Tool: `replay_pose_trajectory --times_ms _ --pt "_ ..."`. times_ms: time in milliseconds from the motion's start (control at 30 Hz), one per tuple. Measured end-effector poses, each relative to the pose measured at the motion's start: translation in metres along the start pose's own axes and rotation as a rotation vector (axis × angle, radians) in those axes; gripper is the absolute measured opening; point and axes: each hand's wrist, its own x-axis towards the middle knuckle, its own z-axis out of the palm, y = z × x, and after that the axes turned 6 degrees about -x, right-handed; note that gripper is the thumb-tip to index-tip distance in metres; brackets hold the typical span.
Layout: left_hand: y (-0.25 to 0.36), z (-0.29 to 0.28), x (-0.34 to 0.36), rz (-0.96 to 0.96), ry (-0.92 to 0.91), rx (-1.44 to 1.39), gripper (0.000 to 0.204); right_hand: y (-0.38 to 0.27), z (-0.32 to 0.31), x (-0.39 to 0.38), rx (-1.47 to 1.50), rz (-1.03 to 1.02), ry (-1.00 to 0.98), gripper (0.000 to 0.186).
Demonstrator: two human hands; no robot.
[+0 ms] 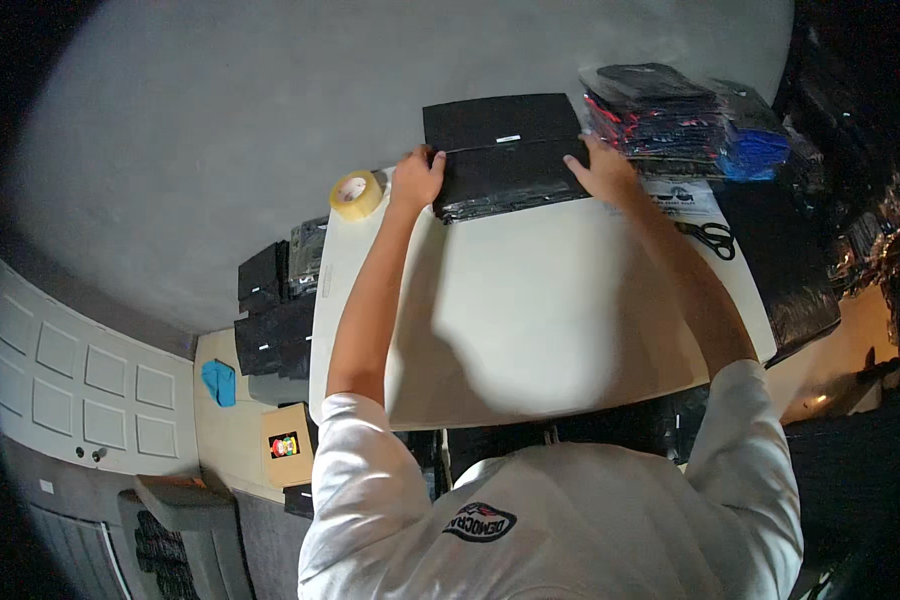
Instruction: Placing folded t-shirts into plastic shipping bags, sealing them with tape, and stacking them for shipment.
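A stack of flat black packages [510, 178] in shiny plastic lies at the far edge of the white table [530, 310]. My left hand [417, 180] grips its left side, thumb on the top. On the right side my right hand [605, 172] holds the stack, its thumb also lying over the top; the other fingers are partly hidden. Behind the stack, another black package [498, 117] stands or leans, with a small white label near its lower edge. Just left of my left hand is a roll of clear yellowish tape [355, 195].
Bagged folded items [655, 120], black with red and blue, are piled at the far right. Black-handled scissors [710, 238] lie near the right edge, beside a printed white sheet [685, 202]. More black packages [270, 335] are stacked left of the table, near a cardboard box [288, 470].
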Motion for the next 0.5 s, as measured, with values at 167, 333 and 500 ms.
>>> replay_pose_trajectory --times_ms 167,333,500 --pt "-0.022 0.021 -0.006 -0.057 -0.109 0.274 0.053 -0.018 0.032 0.004 0.001 0.043 -0.212 0.08" --pt "0.061 0.009 -0.068 0.362 0.118 -0.087 0.036 0.013 -0.024 -0.033 0.082 -0.037 0.072 0.068" --pt "0.041 0.008 -0.161 0.681 -0.232 -0.12 0.021 0.039 -0.111 -0.118 0.38 -0.153 -0.079 0.03"
